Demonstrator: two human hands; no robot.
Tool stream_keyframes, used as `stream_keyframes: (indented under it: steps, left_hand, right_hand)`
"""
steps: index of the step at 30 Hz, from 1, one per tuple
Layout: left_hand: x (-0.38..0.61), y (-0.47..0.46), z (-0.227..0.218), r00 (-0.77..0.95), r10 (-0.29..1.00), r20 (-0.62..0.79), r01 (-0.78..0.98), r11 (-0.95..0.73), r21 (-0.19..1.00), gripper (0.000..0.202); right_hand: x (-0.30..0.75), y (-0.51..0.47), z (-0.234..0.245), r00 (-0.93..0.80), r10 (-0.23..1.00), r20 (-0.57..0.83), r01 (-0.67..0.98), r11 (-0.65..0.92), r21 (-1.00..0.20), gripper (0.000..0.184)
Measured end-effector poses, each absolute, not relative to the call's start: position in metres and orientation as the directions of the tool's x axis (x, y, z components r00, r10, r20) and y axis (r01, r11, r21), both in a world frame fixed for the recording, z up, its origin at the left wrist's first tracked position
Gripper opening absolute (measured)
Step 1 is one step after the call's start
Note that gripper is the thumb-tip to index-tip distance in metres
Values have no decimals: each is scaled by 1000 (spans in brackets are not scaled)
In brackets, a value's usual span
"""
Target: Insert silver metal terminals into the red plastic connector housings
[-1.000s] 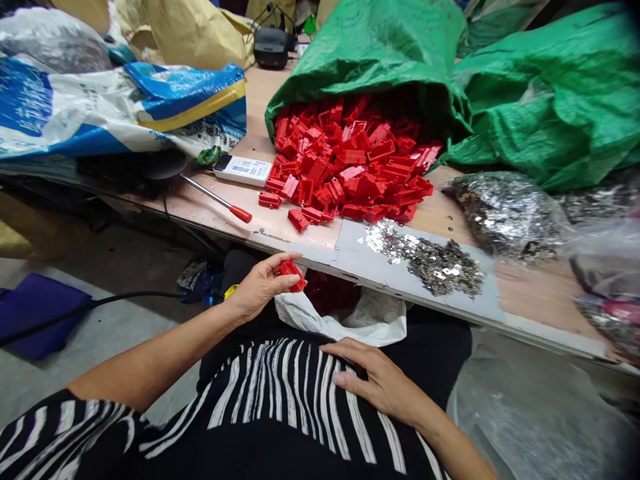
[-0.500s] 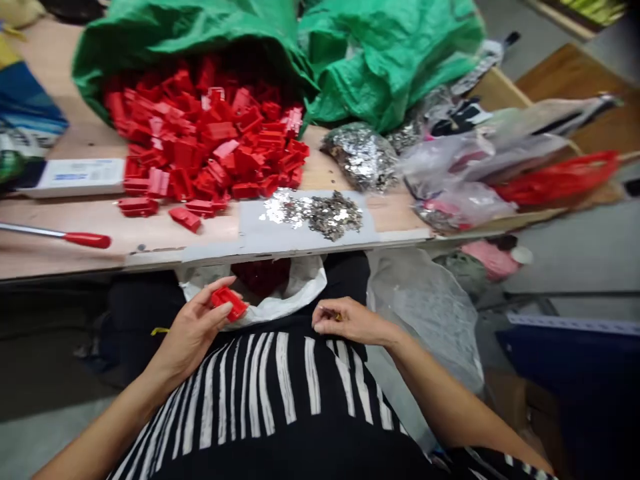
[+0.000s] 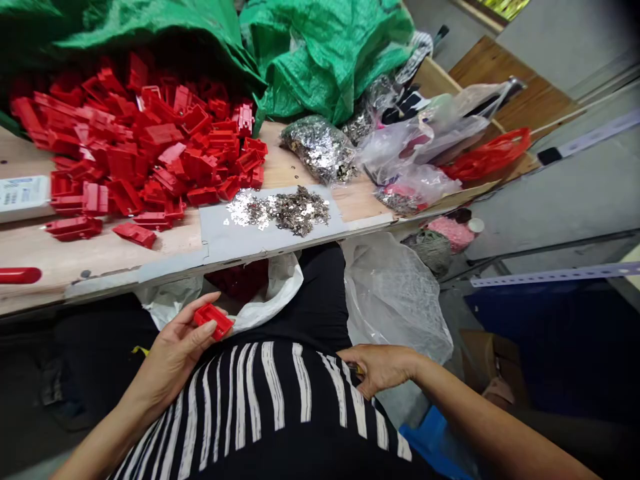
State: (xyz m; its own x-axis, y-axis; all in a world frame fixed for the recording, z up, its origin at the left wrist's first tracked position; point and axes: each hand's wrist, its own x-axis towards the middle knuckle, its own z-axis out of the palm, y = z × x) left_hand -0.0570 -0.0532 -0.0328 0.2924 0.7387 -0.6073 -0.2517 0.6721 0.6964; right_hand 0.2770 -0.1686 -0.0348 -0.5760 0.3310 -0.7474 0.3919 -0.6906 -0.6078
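My left hand (image 3: pixel 175 350) pinches a small red plastic part (image 3: pixel 214 321) between thumb and fingers, held below the table edge over my lap. My right hand (image 3: pixel 379 367) rests low at my right side against the striped shirt, fingers curled on something small that I cannot make out. A big heap of red plastic parts (image 3: pixel 135 147) spills from a green sack (image 3: pixel 150 27) on the wooden table (image 3: pixel 75 253). A small pile of shiny metal pieces (image 3: pixel 285 210) lies on a grey sheet (image 3: pixel 235 237) near the table's front edge.
A white bag (image 3: pixel 280 293) holding red parts hangs under the table edge. Clear bags of metal pieces (image 3: pixel 320 147), a second green sack (image 3: pixel 325 60) and a red bag (image 3: pixel 487 157) crowd the right. A red tool handle (image 3: pixel 17 275) lies at left. A clear plastic bag (image 3: pixel 395 300) sits beside my knee.
The view has swung right. My right hand has dropped from my lap to my right side and its fingers have curled. My left hand keeps the red part.
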Motion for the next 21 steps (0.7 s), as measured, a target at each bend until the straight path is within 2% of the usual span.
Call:
stream_keyframes:
  steps: [5, 8, 11, 14, 17, 21]
  left_hand:
    - [-53, -47, -25, 313, 769, -557, -258, 633, 730, 57]
    - [-52, -45, -24, 305, 774, -555, -273, 629, 728, 56]
    - [-52, -46, -26, 298, 776, -556, -297, 629, 719, 52]
    - [-52, -47, -30, 297, 783, -547, -331, 622, 710, 48]
    - [-53, -48, -35, 287, 794, -536, -365, 608, 705, 47]
    - [-54, -49, -42, 290, 788, -543, -403, 615, 678, 46]
  right_hand:
    - [293, -157, -38, -495, 331, -803, 434, -706, -559, 42]
    - [298, -142, -32, -408, 470, -783, 415, -668, -618, 40]
    - [276, -129, -23, -370, 641, -673, 401, -543, -738, 39]
    - [239, -125, -22, -476, 715, -512, 473, -282, -835, 40]
    - [214, -125, -30, -556, 730, -398, 509, -80, -857, 39]
    - [212, -120, -38, -626, 693, -357, 467, -33, -884, 45]
